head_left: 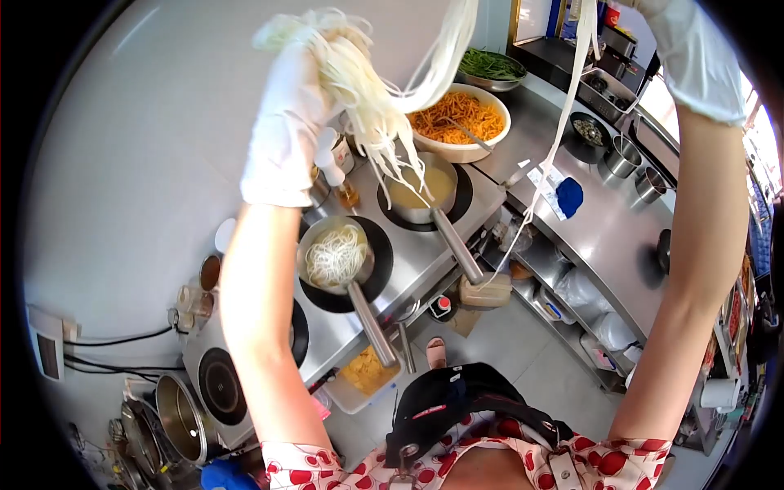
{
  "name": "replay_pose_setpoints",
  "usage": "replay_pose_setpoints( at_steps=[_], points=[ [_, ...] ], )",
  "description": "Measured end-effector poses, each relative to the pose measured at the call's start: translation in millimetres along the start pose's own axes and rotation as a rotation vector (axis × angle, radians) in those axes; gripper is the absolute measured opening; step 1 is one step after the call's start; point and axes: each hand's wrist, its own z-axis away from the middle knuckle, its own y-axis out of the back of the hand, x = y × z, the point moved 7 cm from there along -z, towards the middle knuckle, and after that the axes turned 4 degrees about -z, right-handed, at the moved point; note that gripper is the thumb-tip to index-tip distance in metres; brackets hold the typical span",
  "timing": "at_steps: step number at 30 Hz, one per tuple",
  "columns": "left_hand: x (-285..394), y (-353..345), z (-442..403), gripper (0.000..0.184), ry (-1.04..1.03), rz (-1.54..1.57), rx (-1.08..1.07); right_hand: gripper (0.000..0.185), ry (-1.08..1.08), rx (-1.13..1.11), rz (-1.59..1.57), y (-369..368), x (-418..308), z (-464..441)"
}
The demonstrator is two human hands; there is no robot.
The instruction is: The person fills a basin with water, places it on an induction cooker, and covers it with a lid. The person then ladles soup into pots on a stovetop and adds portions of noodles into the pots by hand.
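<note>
My left hand [298, 98], in a whitish translucent glove, is raised at the upper left, wrapped round a bunch of white noodles [363, 86]. Loose ends dangle over a pan of cloudy liquid [420, 192] on a burner. At the top right is my right hand [694, 49], gloved too; its fingers are cut off by the frame's edge. Long noodle strands [555, 139] hang beside it, and what holds them is out of view. A second pan, nearer me, has white noodles [335, 256] in it.
Behind the pans stand a bowl of orange shredded food [461, 118] and a bowl of greens [490, 67]. A steel counter [604, 204] on the right carries small pots [623, 155] and a blue item [569, 198]. Pan handles [371, 322] jut toward me. A large steel pot [184, 416] is lower left.
</note>
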Motion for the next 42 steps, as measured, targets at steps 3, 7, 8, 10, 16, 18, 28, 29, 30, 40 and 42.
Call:
replay_pose_setpoints(
  at_steps=[3, 7, 8, 10, 16, 18, 28, 29, 30, 40, 42],
  points=[
    [-67.1, 14.8, -46.0, 0.003, 0.073, 0.12, -0.012, 0.023, -0.156, -0.012, -0.158, 2.9, 48.2, -24.6],
    [-168.3, 48.6, -93.9, 0.006, 0.051, 0.255, -0.067, 0.023, -0.343, -0.083, -0.326, 7.4, 113.2, -63.0],
    [-196.9, 59.9, -100.2, 0.008, 0.003, 0.291, -0.062, 0.023, -0.357, -0.158, -0.361, 6.2, 126.3, -69.9],
    [-233.8, 67.2, -95.8, 0.012, 0.003, 0.259, -0.044, 0.023, -0.426, -0.172, -0.368, 2.7, 148.6, -78.9],
    [-361.3, 122.4, -86.9, 0.018, 0.406, -0.132, 0.238, 0.029, -0.332, -0.143, -0.001, -5.7, 221.1, -117.4],
    [-390.4, 145.2, -77.9, 0.024, 0.581, -0.373, 0.269, 0.029, -0.457, -0.242, -0.151, -19.9, 248.8, -123.4],
    [-292.2, 111.1, -36.0, 0.031, 0.396, -0.938, 0.053, 0.018, -0.682, -0.39, -0.834, -56.7, 370.5, -152.2],
    [-271.6, 93.4, -32.0, 0.03, 0.346, -0.749, 0.083, 0.018, -0.652, -0.307, -0.737, -56.4, 375.4, -153.8],
    [-258.4, 74.7, -29.6, 0.03, 0.3, -0.608, 0.068, 0.018, -0.623, -0.225, -0.639, -58.9, 377.3, -151.3],
    [-247.6, 53.5, -29.9, 0.029, 0.219, -0.561, 0.274, 0.022, -0.69, -0.14, -0.897, -83.3, 405.5, -151.9],
    [-237.9, 47.8, -27.4, 0.029, 0.157, -0.717, 0.269, 0.023, -0.677, -0.127, -0.968, -85.7, 409.1, -152.3]
  ],
)
